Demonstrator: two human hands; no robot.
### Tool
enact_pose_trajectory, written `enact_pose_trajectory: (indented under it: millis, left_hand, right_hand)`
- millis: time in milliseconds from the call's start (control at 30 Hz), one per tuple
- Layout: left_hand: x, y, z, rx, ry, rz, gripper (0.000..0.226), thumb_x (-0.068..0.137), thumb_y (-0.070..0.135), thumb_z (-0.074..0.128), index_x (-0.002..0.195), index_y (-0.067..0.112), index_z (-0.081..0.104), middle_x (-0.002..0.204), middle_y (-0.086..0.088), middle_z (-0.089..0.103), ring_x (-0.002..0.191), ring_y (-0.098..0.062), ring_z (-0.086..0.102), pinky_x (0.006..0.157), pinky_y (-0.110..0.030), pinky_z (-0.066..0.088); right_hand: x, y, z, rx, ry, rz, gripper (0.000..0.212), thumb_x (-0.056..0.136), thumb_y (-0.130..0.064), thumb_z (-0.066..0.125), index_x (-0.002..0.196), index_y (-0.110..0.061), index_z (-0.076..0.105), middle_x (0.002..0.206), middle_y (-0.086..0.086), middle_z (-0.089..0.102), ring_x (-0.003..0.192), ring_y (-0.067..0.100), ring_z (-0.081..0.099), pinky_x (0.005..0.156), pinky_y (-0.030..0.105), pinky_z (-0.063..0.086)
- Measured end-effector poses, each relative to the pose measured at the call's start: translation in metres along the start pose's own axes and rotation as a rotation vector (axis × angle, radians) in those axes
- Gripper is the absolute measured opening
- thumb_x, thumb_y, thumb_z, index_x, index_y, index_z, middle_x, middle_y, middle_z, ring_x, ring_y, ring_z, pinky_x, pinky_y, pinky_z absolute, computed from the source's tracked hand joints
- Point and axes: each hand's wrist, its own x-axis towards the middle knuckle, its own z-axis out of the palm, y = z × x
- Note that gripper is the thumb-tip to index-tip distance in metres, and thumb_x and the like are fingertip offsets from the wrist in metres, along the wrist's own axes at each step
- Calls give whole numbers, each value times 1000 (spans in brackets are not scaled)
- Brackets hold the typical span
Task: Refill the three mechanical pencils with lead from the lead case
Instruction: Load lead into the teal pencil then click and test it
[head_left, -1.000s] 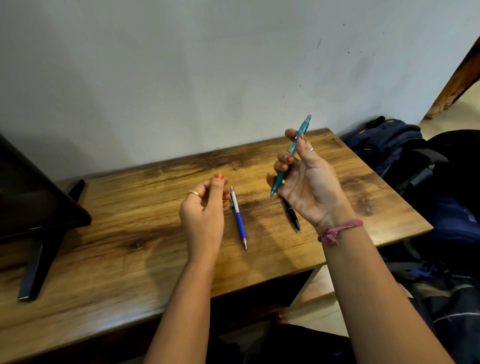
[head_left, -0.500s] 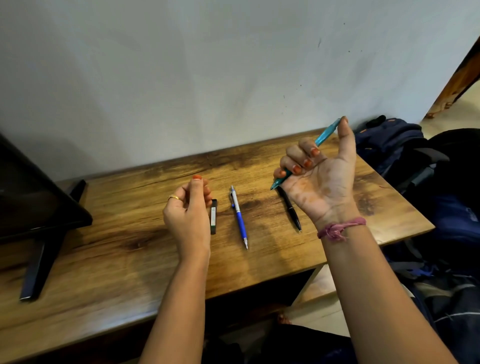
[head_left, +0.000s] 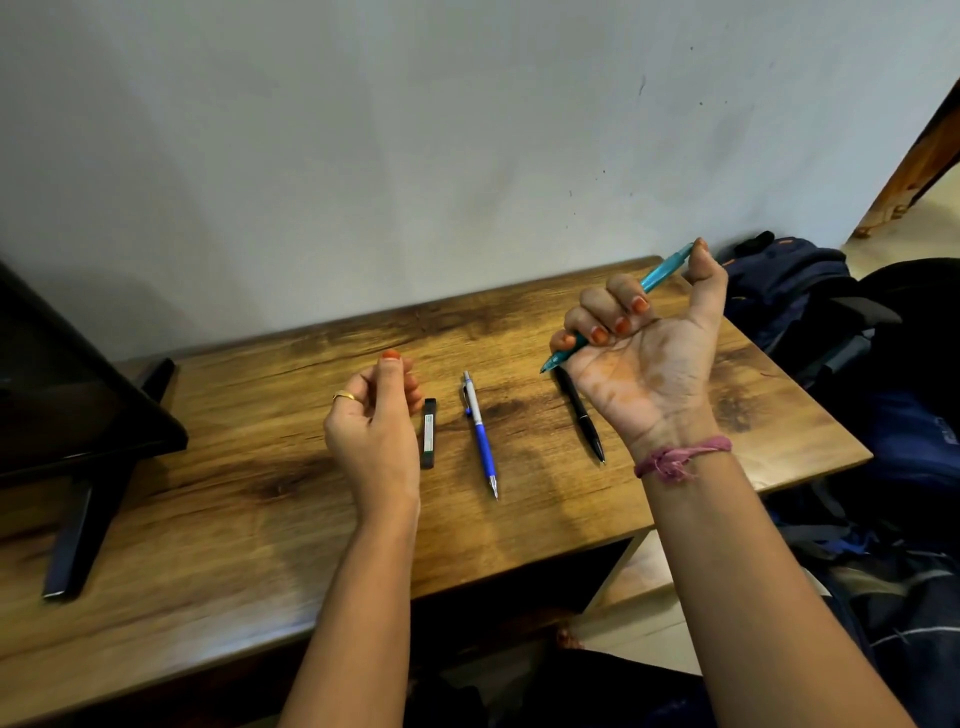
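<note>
Both hands hover above the wooden desk (head_left: 260, 519) as I look down at them. My left hand (head_left: 371, 431) is raised over the boards with its fingers curled in and the thumb upright; whether something thin is pinched there I cannot tell, as nothing shows between them. Using the blue pencil (head_left: 480, 434) as my marker, lying near the middle of the desk with its tip toward me: the black lead case (head_left: 429, 433) lies just left of it, parallel, beside my left hand's knuckles. Right of the blue pencil, a little apart, the black pencil (head_left: 581, 415) lies on the wood, its far end hidden under my right hand (head_left: 644, 353). That hand is lifted palm toward me, fingers wrapped round the teal pencil (head_left: 657, 278), thumb against its upper end, tip slanting down toward the blue pencil. Far left of the blue pencil stands a dark monitor (head_left: 62, 395) on its foot; far right, off the desk, lies a navy backpack (head_left: 789, 280).
</note>
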Motion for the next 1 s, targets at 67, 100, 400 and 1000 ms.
enact_pose_trajectory:
  millis: [67,100,400,1000]
  left_hand:
    - [0,1,0,-9,-2,-3,17,93,25,60,80,22,69,66,15,70,63,2,63,60,-13,50]
    - [0,1,0,-11,-2,-2,16,94,24,60,80,22,69,66,15,69,63,2,63,60,-13,51]
    - [0,1,-1,-14,-1,9,17,94,23,60,79,22,68,66,16,69,63,2,63,60,-13,50]
    - [3,1,-4,-20,10,7,18,94,22,60,78,23,69,66,14,69,64,0,61,62,-16,51]
  right_hand:
    - [0,1,0,-16,15,-8,58,80,-71,42,53,-20,38,54,-5,25,54,13,22,58,31,29]
    - [0,1,1,-28,25,-14,57,79,-70,42,53,-20,38,54,-5,24,54,13,22,58,31,29]
    - [-1,2,3,-50,12,-10,60,81,-72,41,52,-19,39,53,-5,26,54,13,22,59,30,27]
    - [-4,4,8,-166,-22,-34,53,78,-66,41,53,-20,35,52,-5,25,54,13,20,56,29,27]
